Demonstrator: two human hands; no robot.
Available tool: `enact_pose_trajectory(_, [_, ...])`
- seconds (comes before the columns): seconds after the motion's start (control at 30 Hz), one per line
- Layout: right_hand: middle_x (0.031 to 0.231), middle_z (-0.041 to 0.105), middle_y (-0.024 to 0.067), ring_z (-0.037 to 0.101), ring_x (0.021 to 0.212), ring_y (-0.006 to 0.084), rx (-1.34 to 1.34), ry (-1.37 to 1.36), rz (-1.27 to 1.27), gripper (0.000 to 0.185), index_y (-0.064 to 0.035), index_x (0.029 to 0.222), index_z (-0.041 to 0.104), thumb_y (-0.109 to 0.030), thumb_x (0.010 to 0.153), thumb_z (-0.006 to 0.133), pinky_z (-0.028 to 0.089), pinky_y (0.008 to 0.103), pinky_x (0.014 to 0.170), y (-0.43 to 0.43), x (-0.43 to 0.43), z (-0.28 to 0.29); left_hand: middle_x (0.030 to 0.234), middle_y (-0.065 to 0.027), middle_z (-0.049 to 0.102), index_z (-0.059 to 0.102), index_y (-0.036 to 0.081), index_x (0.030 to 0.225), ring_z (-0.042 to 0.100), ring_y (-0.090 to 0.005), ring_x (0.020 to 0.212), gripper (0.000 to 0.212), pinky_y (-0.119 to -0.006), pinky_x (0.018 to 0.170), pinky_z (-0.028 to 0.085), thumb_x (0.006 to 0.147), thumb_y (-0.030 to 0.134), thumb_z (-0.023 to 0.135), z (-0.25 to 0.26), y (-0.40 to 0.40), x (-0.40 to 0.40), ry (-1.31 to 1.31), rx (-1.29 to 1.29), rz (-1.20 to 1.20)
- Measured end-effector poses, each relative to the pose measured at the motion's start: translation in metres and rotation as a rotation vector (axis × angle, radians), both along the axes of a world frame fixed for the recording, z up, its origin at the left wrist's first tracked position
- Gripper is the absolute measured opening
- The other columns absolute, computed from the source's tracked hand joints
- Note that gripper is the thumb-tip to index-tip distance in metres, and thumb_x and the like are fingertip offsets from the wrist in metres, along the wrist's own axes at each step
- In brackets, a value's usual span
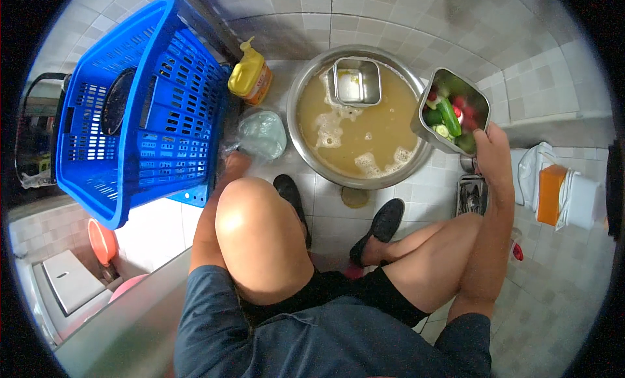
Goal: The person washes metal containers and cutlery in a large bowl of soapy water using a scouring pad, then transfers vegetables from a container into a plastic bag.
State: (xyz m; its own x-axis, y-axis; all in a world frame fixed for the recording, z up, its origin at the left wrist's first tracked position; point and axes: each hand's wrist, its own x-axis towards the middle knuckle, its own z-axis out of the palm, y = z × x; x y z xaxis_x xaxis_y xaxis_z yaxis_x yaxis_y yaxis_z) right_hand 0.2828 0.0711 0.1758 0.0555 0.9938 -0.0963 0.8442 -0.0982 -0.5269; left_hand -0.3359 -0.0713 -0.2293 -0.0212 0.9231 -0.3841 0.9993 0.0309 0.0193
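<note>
My right hand (493, 148) grips the near right corner of a deep rectangular stainless steel container (447, 141), tilted over the right rim of a large round metal basin. Green cucumber pieces (450, 117) and red vegetables, perhaps radishes, lie inside it. Murky, foamy water fills the basin (294, 129), and a smaller metal container (379, 83) stands in it near the far side. My left hand (238, 162) is at a clear plastic bag (263, 134) holding something pale green, on the floor left of the basin; its fingers are partly hidden by the bag, so its grip is unclear.
A blue plastic basket (132, 158) stands close on the left, beside a yellow pump bottle (250, 78). At right are a small metal tray (471, 195) with metal items, an orange container (552, 192) and white containers (583, 200). Tiled walls rise behind the basin.
</note>
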Motion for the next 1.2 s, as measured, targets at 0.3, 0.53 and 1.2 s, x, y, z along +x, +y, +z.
enact_pose_trajectory(0.3, [0.091,0.065,0.0278,0.065,0.086,0.0392,-0.066,-0.011,-0.010,0.031,0.0079,0.102,0.060,-0.019,0.088,0.052,0.049,0.0437,0.080,0.000,-0.008,-0.004,0.092,-0.0224,0.067,0.062,0.006,0.096,0.064,-0.0430,0.089,0.026,-0.054,0.073,0.049,0.077,0.022,0.069,-0.001,-0.012,-0.009,-0.258,0.107,0.105])
enact_pose_trajectory(0.53, [0.089,0.064,0.0285,0.063,0.086,0.0435,-0.059,0.001,0.074,0.029,0.0063,0.096,0.058,-0.021,0.088,0.053,0.048,0.0478,0.078,0.006,-0.014,-0.016,0.088,-0.0224,0.067,0.066,0.004,0.092,0.065,-0.0433,0.080,0.025,-0.048,0.069,0.052,0.076,0.022,0.072,0.042,-0.030,-0.019,-0.264,0.130,0.069])
enact_pose_trajectory(1.2, [0.064,0.052,0.0030,0.044,0.044,0.0123,-0.367,0.402,-0.097,0.015,-0.0025,0.086,0.056,-0.016,0.092,0.053,0.036,0.0289,0.036,0.014,-0.047,-0.006,0.103,-0.0202,0.066,0.069,0.008,0.100,0.062,-0.0376,0.101,0.024,-0.046,0.086,0.049,0.079,0.019,0.066,-0.010,-0.007,-0.013,-0.266,0.205,0.051])
